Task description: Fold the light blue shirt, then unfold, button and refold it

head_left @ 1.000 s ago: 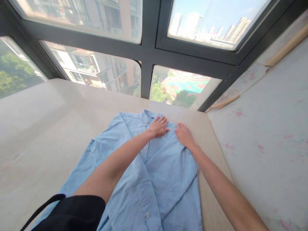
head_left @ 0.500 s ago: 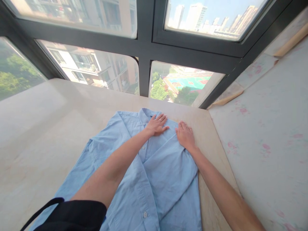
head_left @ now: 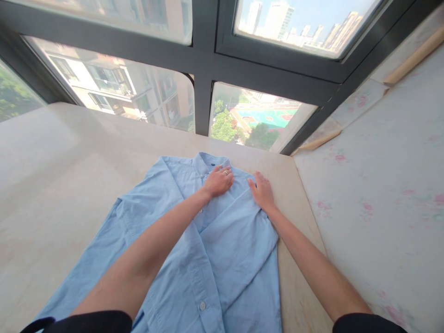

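Note:
A light blue button-up shirt [head_left: 239, 245] lies front up with its collar at the far end and a white button low on the placket. The sleeve on the right is folded diagonally across its front. My left hand [head_left: 219, 181] rests on the shirt just below the collar, a ring on one finger. Its fingers are loosely bent over the cloth, with the thumb hidden. At the right shoulder seam, my right hand [head_left: 262, 190] lies along the shirt's edge, its thumb apart from the fingers.
The shirt lies on a pale marble-like sill [head_left: 86, 171]. Dark window frames [head_left: 203, 69] rise behind it. On the right stands a wall with floral wallpaper [head_left: 374, 185], its paper peeling near the window.
My left hand has drawn its spread fingers and thumb inward, staying near the collar. My right hand's thumb now stands further from its fingers. The whole view has shifted slightly.

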A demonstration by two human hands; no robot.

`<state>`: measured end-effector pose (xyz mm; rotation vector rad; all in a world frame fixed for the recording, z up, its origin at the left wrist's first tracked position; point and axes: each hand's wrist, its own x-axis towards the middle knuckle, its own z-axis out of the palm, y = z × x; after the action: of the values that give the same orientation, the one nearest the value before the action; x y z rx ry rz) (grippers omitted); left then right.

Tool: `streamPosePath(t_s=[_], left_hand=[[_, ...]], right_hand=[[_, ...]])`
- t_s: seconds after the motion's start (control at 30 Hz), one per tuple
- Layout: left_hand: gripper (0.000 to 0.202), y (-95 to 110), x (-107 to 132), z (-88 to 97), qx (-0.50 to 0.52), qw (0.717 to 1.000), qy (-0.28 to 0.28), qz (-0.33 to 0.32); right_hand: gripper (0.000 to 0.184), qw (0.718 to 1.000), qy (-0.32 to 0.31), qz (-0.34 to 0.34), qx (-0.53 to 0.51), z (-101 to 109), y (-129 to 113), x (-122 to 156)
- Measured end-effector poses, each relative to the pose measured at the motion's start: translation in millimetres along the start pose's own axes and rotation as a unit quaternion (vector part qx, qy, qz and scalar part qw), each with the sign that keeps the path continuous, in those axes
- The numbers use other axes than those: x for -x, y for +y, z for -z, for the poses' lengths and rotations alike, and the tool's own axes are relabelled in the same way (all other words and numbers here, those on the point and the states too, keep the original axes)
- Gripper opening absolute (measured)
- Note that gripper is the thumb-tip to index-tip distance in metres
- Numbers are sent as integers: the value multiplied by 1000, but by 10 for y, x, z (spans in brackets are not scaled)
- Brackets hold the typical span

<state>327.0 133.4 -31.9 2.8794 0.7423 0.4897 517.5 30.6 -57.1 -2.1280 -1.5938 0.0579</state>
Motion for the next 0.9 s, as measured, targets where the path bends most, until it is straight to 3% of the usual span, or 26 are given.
streamPosePath(t_s=[0.07, 0.17, 0.23, 0.33, 0.4, 0.5, 0.57, 0.67, 0.9], left_hand=[[36, 93, -46, 8, 15, 998, -22, 52], [35, 280, -174, 45, 35, 988, -56, 141], [37, 423, -250, 77, 41, 983, -66, 167], [37, 645, -284, 87, 45, 985, -51, 157], [40, 776, -269, 46, 42, 994, -38, 98], [50, 896, -261, -84, 29, 997, -60, -27], [52, 916, -280, -186, 26, 993, -99, -65], [56, 889, -309, -304, 29, 989, -134, -62], [61, 840, -291, -323, 32, 989, -129, -63]], right_hand=[[57, 992, 26, -23, -117, 27, 56, 1], [58, 948, 88, -85, -295, 109, 166, 94], [55, 925, 113, -124, -341, 188, 230, 235], [49, 933, 83, -166, -307, 324, 259, 528], [46, 947, 52, -178, -261, 415, 219, 732], [45, 973, 18, -119, -199, 539, 107, 986], [40, 986, -15, -64, -154, 613, 35, 1113], [31, 994, -55, -33, -88, 701, -26, 1272], [37, 998, -61, -15, 24, 772, -59, 1656]])
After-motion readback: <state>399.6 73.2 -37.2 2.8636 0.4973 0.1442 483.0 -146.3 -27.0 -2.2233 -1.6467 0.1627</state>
